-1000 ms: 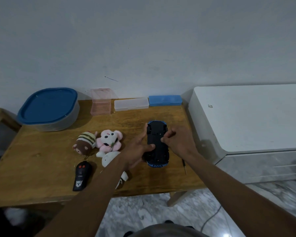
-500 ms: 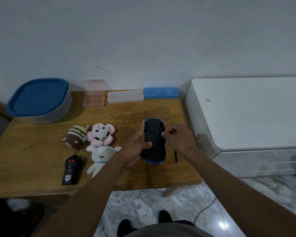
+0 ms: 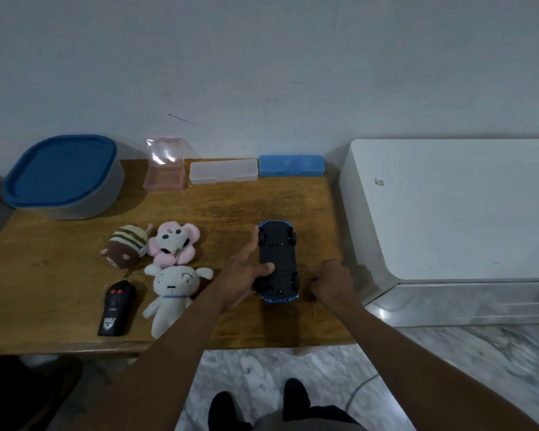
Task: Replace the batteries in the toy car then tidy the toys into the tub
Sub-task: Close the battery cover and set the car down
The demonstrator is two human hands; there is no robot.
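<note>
The blue toy car (image 3: 277, 259) lies upside down on the wooden table (image 3: 224, 206), its black underside facing up. My left hand (image 3: 241, 276) grips the car from its left side, thumb across the underside. My right hand (image 3: 333, 281) is just right of the car, fingers curled down over the handle of a thin screwdriver (image 3: 314, 307) whose shaft pokes out below the hand. The grey tub (image 3: 87, 208) with its blue lid on stands at the table's back left.
A striped plush (image 3: 126, 247), a pink plush (image 3: 175, 245), a white plush (image 3: 171, 293) and a black remote (image 3: 115, 307) lie left of the car. An open pink box (image 3: 165, 178), clear case (image 3: 223, 171) and blue case (image 3: 291, 165) line the wall. A white cabinet (image 3: 448, 206) borders the table's right.
My right hand left the car's underside and dropped to the right onto the screwdriver. My left hand kept hold of the car. The camera tilted down slightly.
</note>
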